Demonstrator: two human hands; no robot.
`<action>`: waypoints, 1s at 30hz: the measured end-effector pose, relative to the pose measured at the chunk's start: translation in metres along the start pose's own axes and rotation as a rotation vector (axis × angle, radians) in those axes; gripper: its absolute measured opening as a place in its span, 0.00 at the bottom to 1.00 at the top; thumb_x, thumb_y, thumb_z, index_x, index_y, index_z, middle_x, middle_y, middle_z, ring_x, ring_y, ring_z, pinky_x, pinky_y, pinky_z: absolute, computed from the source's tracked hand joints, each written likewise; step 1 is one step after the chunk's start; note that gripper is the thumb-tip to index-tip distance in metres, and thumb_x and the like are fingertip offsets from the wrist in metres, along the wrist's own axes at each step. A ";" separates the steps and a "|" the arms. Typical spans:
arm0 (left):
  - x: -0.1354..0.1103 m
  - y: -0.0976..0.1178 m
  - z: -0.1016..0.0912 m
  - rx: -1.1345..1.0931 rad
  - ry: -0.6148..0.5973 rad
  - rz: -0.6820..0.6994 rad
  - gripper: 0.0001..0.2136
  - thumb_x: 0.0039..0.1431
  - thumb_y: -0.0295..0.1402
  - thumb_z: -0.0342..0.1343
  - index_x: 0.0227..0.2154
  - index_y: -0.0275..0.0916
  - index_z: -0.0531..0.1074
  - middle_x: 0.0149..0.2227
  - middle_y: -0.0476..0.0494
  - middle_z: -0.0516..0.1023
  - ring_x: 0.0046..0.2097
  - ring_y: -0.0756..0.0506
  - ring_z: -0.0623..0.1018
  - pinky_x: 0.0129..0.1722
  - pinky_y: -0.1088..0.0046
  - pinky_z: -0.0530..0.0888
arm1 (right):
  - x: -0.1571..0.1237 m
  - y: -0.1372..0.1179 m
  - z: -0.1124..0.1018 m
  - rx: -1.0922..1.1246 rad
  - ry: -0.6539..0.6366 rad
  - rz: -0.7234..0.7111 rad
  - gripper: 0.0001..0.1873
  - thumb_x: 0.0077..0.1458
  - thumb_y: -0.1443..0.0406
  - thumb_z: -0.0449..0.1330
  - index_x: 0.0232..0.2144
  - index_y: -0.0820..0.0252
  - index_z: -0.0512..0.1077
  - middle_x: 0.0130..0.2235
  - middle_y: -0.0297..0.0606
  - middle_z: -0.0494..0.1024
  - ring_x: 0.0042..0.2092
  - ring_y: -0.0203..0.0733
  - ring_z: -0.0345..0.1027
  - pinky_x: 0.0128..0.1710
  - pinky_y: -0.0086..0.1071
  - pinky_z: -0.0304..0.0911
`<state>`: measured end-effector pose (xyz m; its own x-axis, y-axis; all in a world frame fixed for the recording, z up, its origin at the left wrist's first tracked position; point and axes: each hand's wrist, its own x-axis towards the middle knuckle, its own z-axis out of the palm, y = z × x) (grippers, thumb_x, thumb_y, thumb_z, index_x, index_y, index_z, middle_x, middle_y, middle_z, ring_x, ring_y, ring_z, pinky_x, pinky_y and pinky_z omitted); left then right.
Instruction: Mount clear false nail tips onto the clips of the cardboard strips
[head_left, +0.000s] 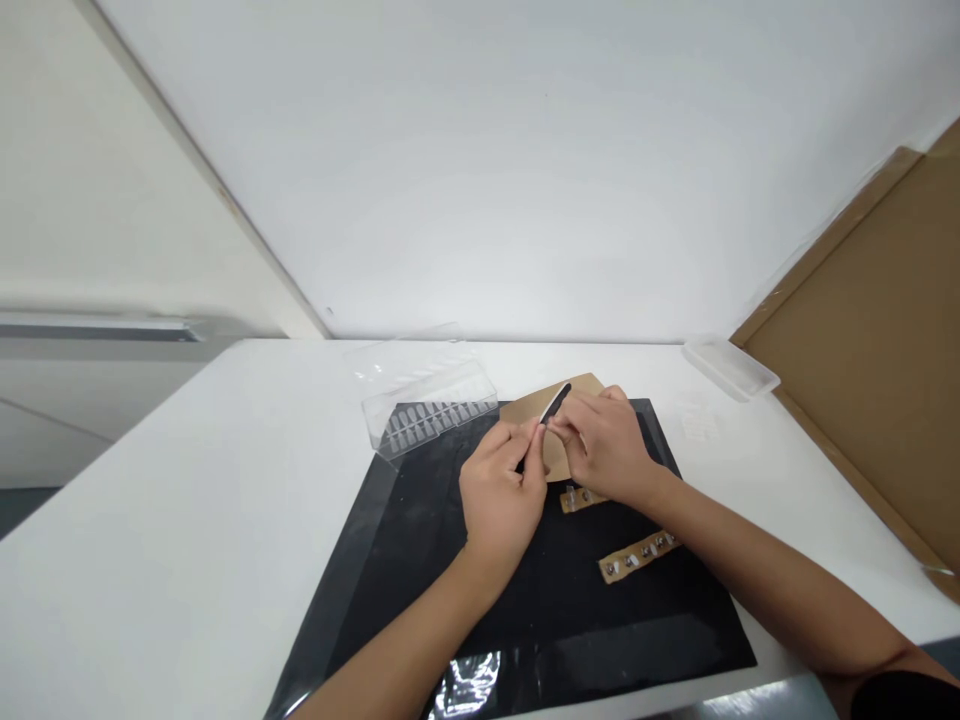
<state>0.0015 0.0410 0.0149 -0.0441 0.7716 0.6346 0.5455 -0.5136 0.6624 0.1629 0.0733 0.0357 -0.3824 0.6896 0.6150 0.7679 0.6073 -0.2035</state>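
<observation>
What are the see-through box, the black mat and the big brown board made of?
Clear box: probably hard, shiny plastic; you see through its walls.
Black mat: maybe plastic or rubber; its middle looks dull, its near edge glares.
Brown board: likely cardboard, dull and plain brown.

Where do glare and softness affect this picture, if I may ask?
Head view: white glare on the near edge of the black mat; head view again: nail tips in the clear tray look soft, though the black-and-white file stands out.
</observation>
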 end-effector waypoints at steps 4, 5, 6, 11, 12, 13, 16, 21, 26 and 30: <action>0.000 0.001 0.000 -0.006 0.017 0.005 0.21 0.72 0.33 0.55 0.20 0.40 0.74 0.26 0.47 0.76 0.30 0.48 0.78 0.34 0.71 0.73 | 0.000 0.000 0.000 -0.026 0.038 0.052 0.15 0.70 0.64 0.52 0.29 0.57 0.62 0.29 0.32 0.73 0.30 0.38 0.62 0.39 0.39 0.48; 0.000 0.001 0.000 -0.005 0.021 0.004 0.21 0.72 0.33 0.55 0.20 0.40 0.74 0.26 0.47 0.76 0.30 0.48 0.78 0.34 0.71 0.73 | 0.001 0.001 0.000 -0.023 0.035 0.057 0.15 0.71 0.64 0.52 0.29 0.57 0.62 0.29 0.32 0.73 0.30 0.38 0.62 0.39 0.39 0.48; 0.000 0.001 -0.001 -0.004 0.020 0.003 0.21 0.72 0.33 0.55 0.19 0.40 0.74 0.26 0.47 0.76 0.30 0.48 0.77 0.34 0.71 0.73 | 0.001 0.001 -0.001 -0.014 0.018 0.045 0.14 0.70 0.64 0.52 0.29 0.57 0.62 0.28 0.32 0.73 0.29 0.38 0.62 0.39 0.39 0.48; 0.000 0.003 -0.002 -0.019 0.016 0.003 0.21 0.72 0.32 0.55 0.20 0.39 0.74 0.26 0.47 0.75 0.30 0.48 0.78 0.34 0.71 0.73 | 0.004 0.001 -0.002 -0.018 0.051 0.068 0.15 0.71 0.63 0.52 0.28 0.57 0.62 0.28 0.32 0.73 0.30 0.39 0.63 0.39 0.39 0.48; 0.000 0.004 -0.002 -0.021 0.020 0.002 0.21 0.72 0.32 0.55 0.20 0.39 0.74 0.26 0.47 0.75 0.30 0.48 0.77 0.34 0.71 0.73 | 0.004 0.000 -0.002 -0.019 0.060 0.082 0.16 0.71 0.63 0.53 0.28 0.57 0.62 0.29 0.32 0.73 0.30 0.39 0.63 0.39 0.39 0.48; 0.000 0.003 -0.001 -0.022 0.019 0.000 0.21 0.72 0.32 0.55 0.19 0.39 0.74 0.26 0.47 0.75 0.30 0.48 0.77 0.34 0.71 0.73 | 0.004 0.000 -0.002 -0.013 0.046 0.074 0.15 0.71 0.63 0.53 0.29 0.57 0.62 0.29 0.32 0.73 0.30 0.39 0.64 0.39 0.39 0.48; -0.001 0.002 0.000 -0.024 0.005 -0.008 0.22 0.73 0.34 0.55 0.19 0.39 0.74 0.26 0.47 0.76 0.30 0.48 0.78 0.34 0.70 0.73 | 0.004 0.000 -0.002 -0.006 0.004 0.037 0.14 0.70 0.65 0.53 0.28 0.56 0.62 0.28 0.31 0.72 0.30 0.38 0.63 0.38 0.39 0.48; 0.000 0.002 0.000 -0.017 0.020 -0.010 0.22 0.73 0.34 0.54 0.20 0.40 0.75 0.25 0.47 0.75 0.29 0.49 0.77 0.33 0.71 0.73 | 0.003 0.001 -0.002 -0.019 0.035 0.058 0.14 0.70 0.65 0.53 0.29 0.57 0.64 0.29 0.32 0.74 0.30 0.39 0.63 0.39 0.39 0.49; 0.001 0.003 -0.001 -0.013 0.021 -0.004 0.21 0.73 0.33 0.55 0.20 0.40 0.75 0.26 0.47 0.76 0.30 0.48 0.78 0.34 0.71 0.74 | 0.002 -0.001 -0.001 -0.032 0.041 0.073 0.15 0.71 0.63 0.53 0.29 0.57 0.64 0.30 0.33 0.75 0.31 0.39 0.64 0.39 0.40 0.48; 0.000 0.004 -0.001 -0.022 0.014 0.003 0.21 0.72 0.32 0.55 0.20 0.39 0.75 0.26 0.47 0.76 0.30 0.48 0.78 0.35 0.71 0.74 | 0.003 -0.001 -0.004 -0.005 0.005 0.032 0.14 0.71 0.64 0.53 0.29 0.57 0.63 0.28 0.31 0.74 0.30 0.38 0.64 0.38 0.39 0.48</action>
<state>0.0026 0.0386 0.0184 -0.0545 0.7650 0.6417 0.5266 -0.5240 0.6694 0.1630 0.0728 0.0409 -0.3555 0.7066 0.6118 0.7820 0.5834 -0.2193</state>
